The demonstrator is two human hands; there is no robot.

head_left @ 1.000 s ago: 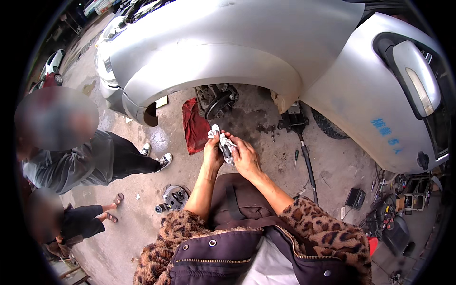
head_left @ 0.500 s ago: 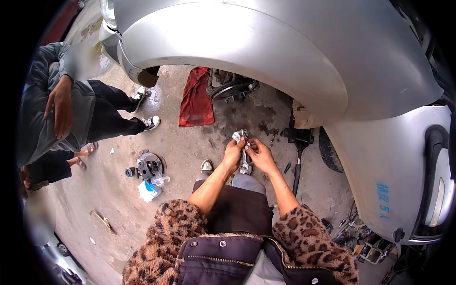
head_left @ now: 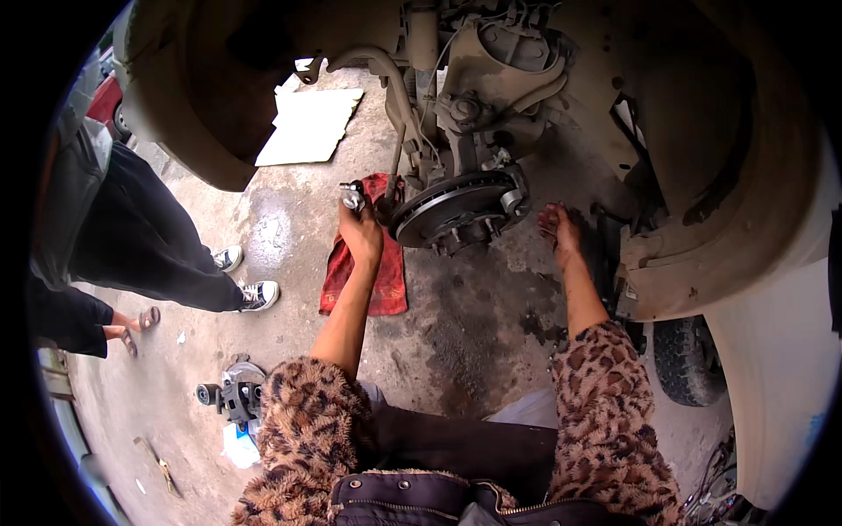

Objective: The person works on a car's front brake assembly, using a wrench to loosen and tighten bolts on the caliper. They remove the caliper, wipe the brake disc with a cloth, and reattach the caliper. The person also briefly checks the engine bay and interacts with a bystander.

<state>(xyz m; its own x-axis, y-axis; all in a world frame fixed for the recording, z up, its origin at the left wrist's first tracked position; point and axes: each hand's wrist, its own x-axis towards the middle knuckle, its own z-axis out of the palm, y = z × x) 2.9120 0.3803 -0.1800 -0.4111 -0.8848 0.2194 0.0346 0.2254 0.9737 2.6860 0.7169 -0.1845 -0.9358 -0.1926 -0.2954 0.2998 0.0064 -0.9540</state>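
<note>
Head cam: nearest are my fuzzy spotted sleeves [head_left: 605, 394], either side of the dark cloth [head_left: 465, 447] on my lap. L hand [head_left: 360, 235] is out fwd, fingers wrapped round a small silvery part [head_left: 353, 196], its shiny end poking up past the grip; exact type unclear. R hand [head_left: 560, 232] is well apart, fingers loosely spread & half curled, nothing visible in them.

Big change vs. a moment ago: both hands were together on the part above my lap; now they've split, L has it alone, R looks free, & the view's come in under the wheel arch [head_left: 684, 263]. Means the part is up near the wheel assy, prob. not fitted to anything yet.

Red cloth [head_left: 377, 285] lies on the floor [head_left: 474, 351], partly behind L hand. Btwn hands, a bit beyond: brake disc [head_left: 456, 210], studs facing my side; can't tell if L touches its edge. Past that, dusty suspension parts [head_left: 465, 110], then a pale board [head_left: 316, 127] flat on the floor, upper left.
</note>
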